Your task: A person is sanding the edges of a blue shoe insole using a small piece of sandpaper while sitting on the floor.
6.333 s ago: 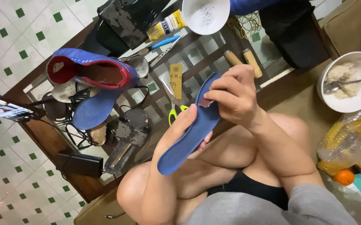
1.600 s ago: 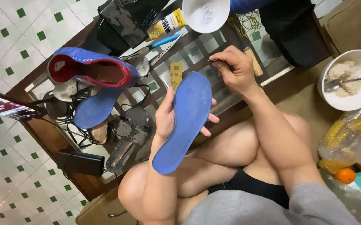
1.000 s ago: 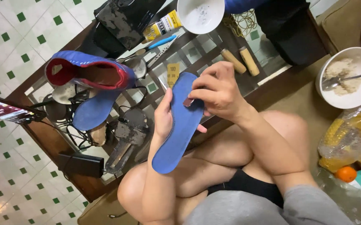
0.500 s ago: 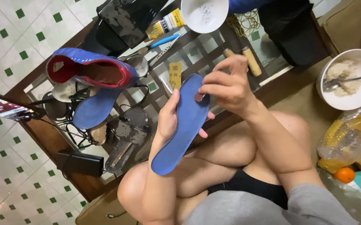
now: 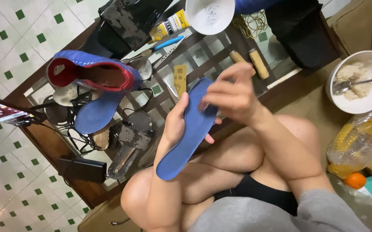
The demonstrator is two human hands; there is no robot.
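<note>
Blue foam insole (image 5: 190,133), long, slightly curved; left hand (image 5: 175,124) grips edge, right hand (image 5: 233,96) pinches top.

Grey top, black shorts, bare arms

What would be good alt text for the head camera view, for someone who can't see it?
A seated person's left hand holds up a blue insole while the right hand presses on its upper part. Behind, a low glass-topped table bears a blue shoe with red lining, tools and a white bowl.
</note>
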